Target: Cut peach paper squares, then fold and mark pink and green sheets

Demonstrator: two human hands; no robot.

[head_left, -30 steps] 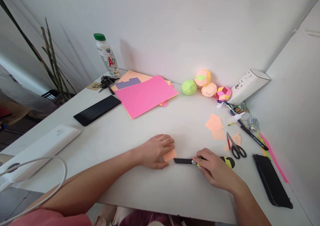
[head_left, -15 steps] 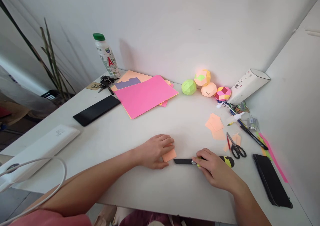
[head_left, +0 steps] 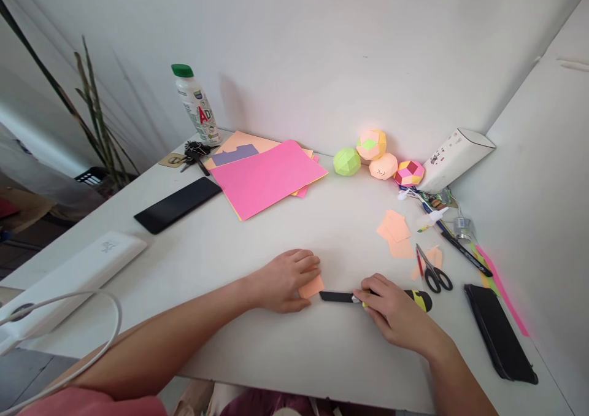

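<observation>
While unclenched left hand touches paper, right hand grips cutter crosswise, blade leftward.

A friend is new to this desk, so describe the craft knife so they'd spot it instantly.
On the white desk, find the right hand, toward the front. It grips the craft knife, whose dark blade points toward the left hand. Unlike the scissors, it has one broad blade and a black-and-yellow handle.
</observation>
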